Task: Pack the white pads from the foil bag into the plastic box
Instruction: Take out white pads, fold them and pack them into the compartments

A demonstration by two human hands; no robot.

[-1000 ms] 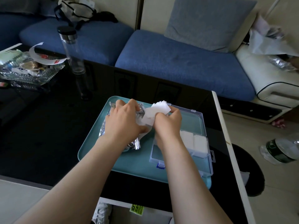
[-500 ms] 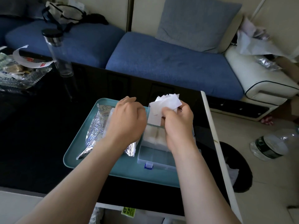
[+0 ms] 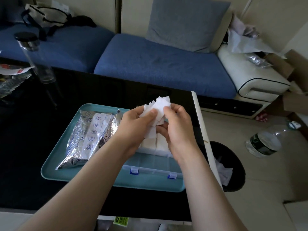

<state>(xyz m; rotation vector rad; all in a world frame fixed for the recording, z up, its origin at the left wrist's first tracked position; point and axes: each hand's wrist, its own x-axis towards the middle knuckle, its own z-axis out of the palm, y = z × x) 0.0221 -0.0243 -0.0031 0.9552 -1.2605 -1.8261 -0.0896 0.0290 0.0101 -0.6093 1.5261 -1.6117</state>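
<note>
The left hand (image 3: 136,129) has lifted off the foil bag (image 3: 90,139), which lies on the teal tray (image 3: 55,164). Its curled fingers and those of the right hand (image 3: 178,129) pinch the fanned white pads (image 3: 160,105) above the open plastic box (image 3: 155,164).

Left hand (image 3: 135,128) off the foil bag (image 3: 86,140), now with the right hand (image 3: 178,129) on the fanned white pads (image 3: 162,103).
</note>
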